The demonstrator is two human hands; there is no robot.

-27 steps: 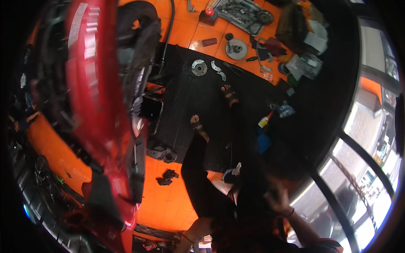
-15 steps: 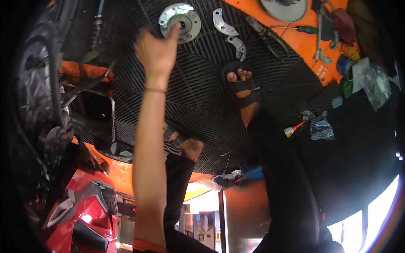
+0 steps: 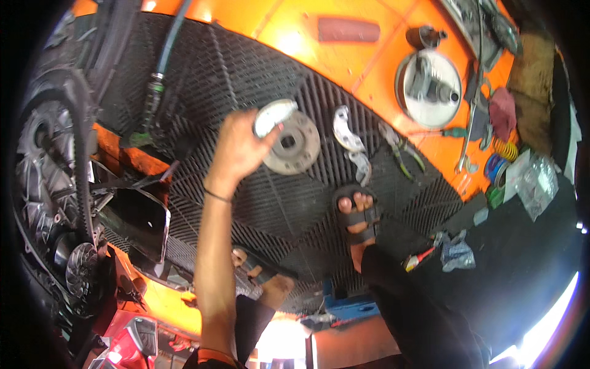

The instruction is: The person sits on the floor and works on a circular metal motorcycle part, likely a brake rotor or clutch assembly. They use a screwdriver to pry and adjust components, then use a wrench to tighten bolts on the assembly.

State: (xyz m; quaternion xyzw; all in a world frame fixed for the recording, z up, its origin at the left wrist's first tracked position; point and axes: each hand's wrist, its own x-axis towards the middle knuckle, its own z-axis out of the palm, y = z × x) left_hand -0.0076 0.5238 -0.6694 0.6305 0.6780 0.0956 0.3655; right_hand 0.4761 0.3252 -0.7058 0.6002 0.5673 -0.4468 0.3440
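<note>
My left hand (image 3: 236, 147) is closed on a silver, curved clutch shoe (image 3: 275, 115), with the thumb along its lower edge. The shoe overlaps the upper left rim of a round grey clutch plate (image 3: 306, 142) with a hole in its middle; whether they touch I cannot tell. The plate lies flat on the black ribbed mat (image 3: 246, 212). To its right are two more curved shoes, one longer (image 3: 346, 130) and one smaller (image 3: 360, 168), end to end. My right hand is not in view.
Pliers (image 3: 402, 154) with green handles lie right of the shoes. A screwdriver (image 3: 455, 132), a wrench (image 3: 466, 138) and a round metal cover (image 3: 452, 111) holding parts rest on the orange floor (image 3: 276, 24). An exposed belt-drive engine (image 3: 46, 160) stands at left.
The clutch shoe that lay on the plate's upper left is now gripped in my left hand. My view has shifted, so the plate and tools appear lower in the picture.
</note>
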